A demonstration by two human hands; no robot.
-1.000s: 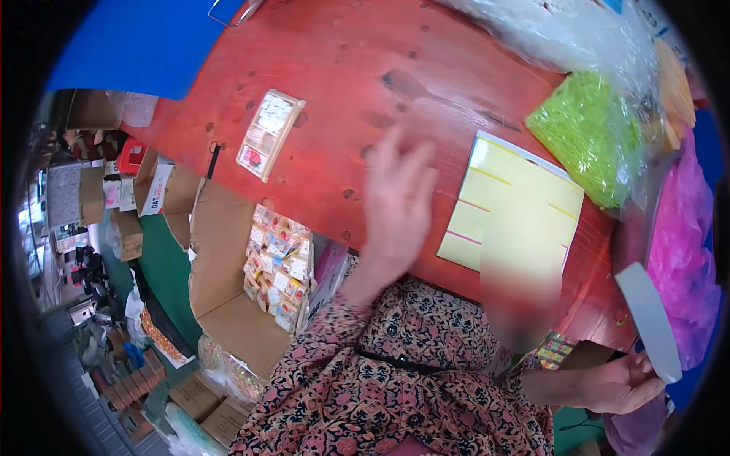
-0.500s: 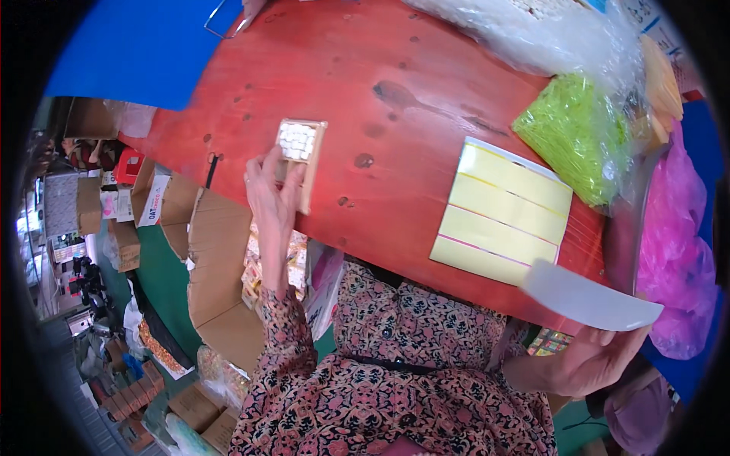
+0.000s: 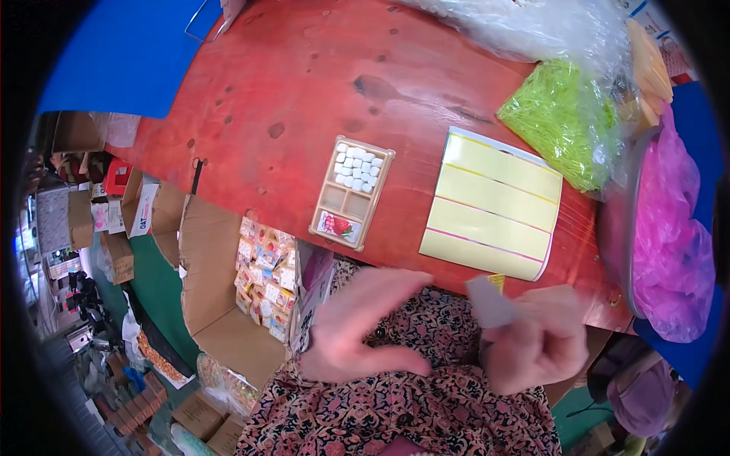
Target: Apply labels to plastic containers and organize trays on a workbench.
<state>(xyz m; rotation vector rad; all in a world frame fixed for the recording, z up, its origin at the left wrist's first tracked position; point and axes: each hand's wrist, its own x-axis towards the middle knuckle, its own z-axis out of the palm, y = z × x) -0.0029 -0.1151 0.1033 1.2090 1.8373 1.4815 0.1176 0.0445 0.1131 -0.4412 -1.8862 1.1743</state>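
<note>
A beige divided tray (image 3: pixel 389 154) lies near the front edge of the red table. Small white pillow-shaped pieces (image 3: pixel 357 168) fill its far part, two small compartments show in the middle, and a red-and-white packet (image 3: pixel 338 226) sits at the near end. Before my body, just off the table edge, my left hand (image 3: pixel 369 323) is open, thumb and fingers apart, touching nothing I can see. My right hand (image 3: pixel 538 340) pinches a pale strip (image 3: pixel 489 302) with a small yellow patch at its tip. A pale-yellow sheet (image 3: pixel 493 204) banded with thin coloured lines lies beyond that hand.
A cardboard box (image 3: pixel 217 281) at my left holds many small packed trays (image 3: pixel 266 277). Clear plastic (image 3: pixel 525 26) and a bag of lime-green shreds (image 3: pixel 559 121) lie at the far right, with a pink plastic bag (image 3: pixel 665 235) nearby. The table (image 3: pixel 289 76) is red.
My left hand has let go of the tray and drawn back toward my body. The tray now lies farther right and nearer. My right hand has moved left with the strip.
</note>
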